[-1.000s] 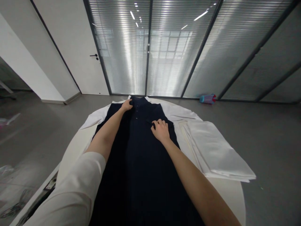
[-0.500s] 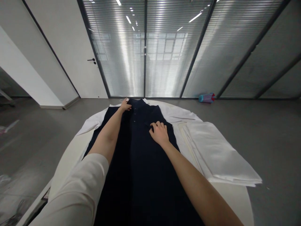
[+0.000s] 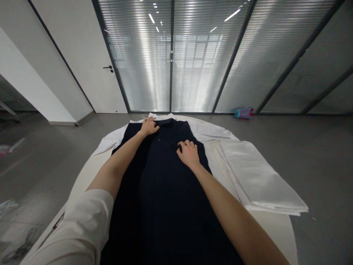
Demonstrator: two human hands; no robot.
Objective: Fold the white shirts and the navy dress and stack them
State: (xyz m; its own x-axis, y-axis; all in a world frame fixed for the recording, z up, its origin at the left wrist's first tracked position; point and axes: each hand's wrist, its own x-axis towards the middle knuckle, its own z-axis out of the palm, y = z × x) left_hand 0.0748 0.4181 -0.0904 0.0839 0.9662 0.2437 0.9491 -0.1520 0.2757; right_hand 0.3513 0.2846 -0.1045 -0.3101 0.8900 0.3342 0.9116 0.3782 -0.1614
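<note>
A dark navy buttoned shirt (image 3: 162, 191) lies flat and lengthwise on a round white table (image 3: 85, 173), its collar at the far end. My left hand (image 3: 149, 127) rests on the shirt just below the collar, left of the button line, fingers curled on the fabric. My right hand (image 3: 189, 152) presses on the right chest area, fingers bent at a small fold or pocket edge. Whether either hand pinches the cloth is not clear. A white garment (image 3: 110, 140) lies spread under the navy shirt.
A stack of folded white cloth (image 3: 256, 180) sits on the table's right side. Beyond the table is grey floor, a glass wall with blinds, a white door (image 3: 91, 62) at the left, and a blue and red object (image 3: 244, 112) on the floor.
My left hand slid a little back from the collar's edge onto the upper chest. My right hand stayed in place. The camera shifted slightly.
</note>
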